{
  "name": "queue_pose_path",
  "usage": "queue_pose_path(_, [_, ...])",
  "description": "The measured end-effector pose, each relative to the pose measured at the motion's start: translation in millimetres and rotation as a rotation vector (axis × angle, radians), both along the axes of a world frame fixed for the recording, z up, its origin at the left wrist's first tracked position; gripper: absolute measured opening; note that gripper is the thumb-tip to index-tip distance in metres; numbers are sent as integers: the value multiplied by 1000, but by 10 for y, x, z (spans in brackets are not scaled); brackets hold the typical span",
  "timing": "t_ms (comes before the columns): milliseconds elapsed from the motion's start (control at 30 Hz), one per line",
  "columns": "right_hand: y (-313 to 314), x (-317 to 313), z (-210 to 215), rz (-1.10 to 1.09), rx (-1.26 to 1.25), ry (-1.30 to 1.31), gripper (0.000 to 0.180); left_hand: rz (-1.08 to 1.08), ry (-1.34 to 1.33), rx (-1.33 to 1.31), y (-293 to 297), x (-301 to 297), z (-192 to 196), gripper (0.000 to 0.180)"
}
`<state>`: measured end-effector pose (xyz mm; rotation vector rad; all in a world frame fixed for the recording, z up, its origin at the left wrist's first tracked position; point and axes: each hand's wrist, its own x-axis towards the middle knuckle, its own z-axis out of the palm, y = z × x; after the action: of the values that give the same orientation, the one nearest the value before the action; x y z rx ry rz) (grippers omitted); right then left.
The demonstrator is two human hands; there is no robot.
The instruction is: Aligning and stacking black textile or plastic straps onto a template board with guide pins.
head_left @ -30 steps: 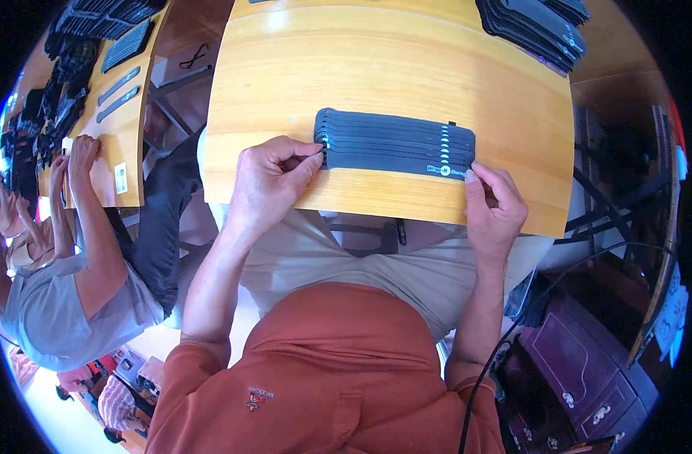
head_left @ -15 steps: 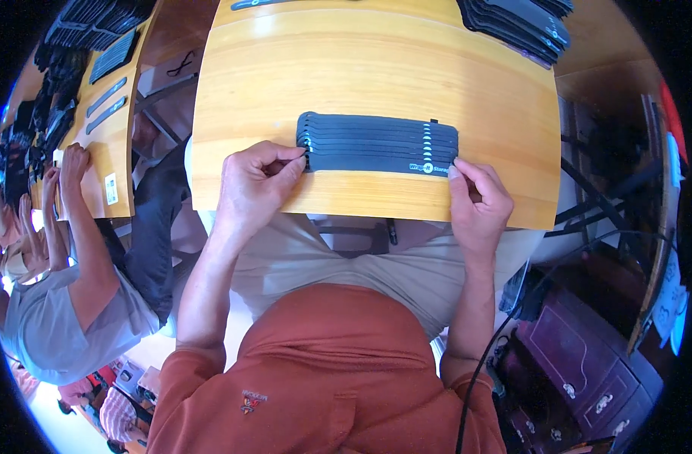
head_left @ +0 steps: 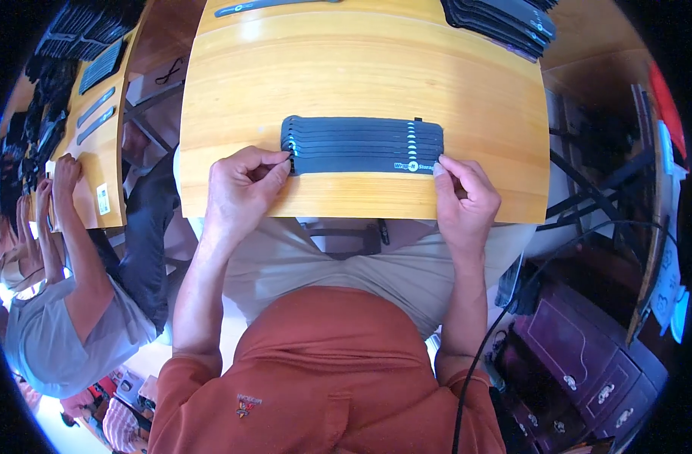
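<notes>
Several dark grey fabric straps (head_left: 353,144) lie overlapped like shingles in a neat stack near the front edge of the wooden table (head_left: 346,76). Each strap shows a small pale mark towards its right end, and the nearest one carries white lettering. At the stack's left end, my left hand (head_left: 244,189) pinches the corner of the nearest strap between thumb and forefinger. My right hand (head_left: 467,193) pinches that strap's right end in the same way. The strap lies flat between my two hands. A small black tab (head_left: 418,119) sticks out at the stack's far edge.
A thick pile of dark straps (head_left: 505,26) stands at the table's far right corner. One loose strap (head_left: 274,6) lies at the far edge. To the left, a co-worker (head_left: 77,303) sits at another table (head_left: 111,166) with straps on it. A black cable (head_left: 505,318) hangs at my right.
The whole view has shifted slightly left, table and straps with it. Both hands keep their pinch on the nearest strap's ends.
</notes>
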<state>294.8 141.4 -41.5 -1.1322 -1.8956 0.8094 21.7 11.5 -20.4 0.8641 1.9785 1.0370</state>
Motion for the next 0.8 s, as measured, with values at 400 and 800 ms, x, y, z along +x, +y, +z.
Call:
queue_pose_path(400, [-3, -3, -8, 1, 27, -6, 8, -9, -3, 8, -8, -4, -7, 13])
queue_pose_path(800, [-11, -11, 35, 0, 21, -31, 9, -27, 25, 8, -17, -32, -20, 13])
